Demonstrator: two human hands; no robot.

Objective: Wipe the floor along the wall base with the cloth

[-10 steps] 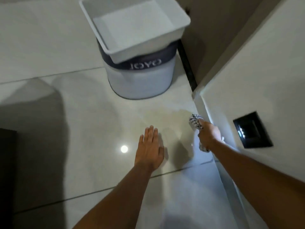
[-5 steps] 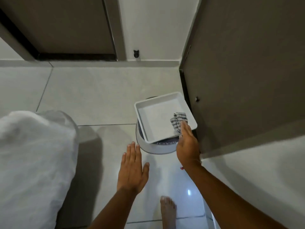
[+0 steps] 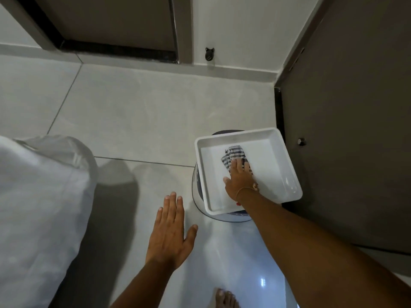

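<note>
Head view, looking down at pale floor tiles (image 3: pixel 142 121). Right hand (image 3: pixel 241 181) reaching into white tray (image 3: pixel 287 165), palm down on checked cloth (image 3: pixel 233 155); fingers (image 3: pixel 239 164) laid flat and close together over near part of cloth, pressing rather than pinching. Thin bracelet (image 3: pixel 249 188) at right wrist. Cloth crumpled, lying on tray bottom toward far side, far part showing beyond the fingertips. Tray sitting on top of round bin (image 3: pixel 198 192), tilted slightly, overhanging bin rim on right. Bin standing on floor just beside dark door (image 3: pixel 347 130) at right; small knob (image 3: pixel 301 141) on door near tray's far right corner.

Left hand (image 3: pixel 170 232) hovering open over floor, left of bin, palm down, four fingers (image 3: pixel 172 207) held together and thumb spread out to the right; holding nothing. Cannot tell whether touching floor.

Bare foot (image 3: pixel 225 298) at near edge, toes pointing far. White fabric bundle (image 3: pixel 37 207) filling left side, casting shadow on tiles. Far wall (image 3: pixel 240 25) with pale skirting (image 3: pixel 233 71) along base, dark-framed doorway (image 3: pixel 106 21) at far left, small black doorstop (image 3: pixel 209 54) on wall above skirting. Bright light reflection (image 3: pixel 262 282) on tile near foot.
</note>
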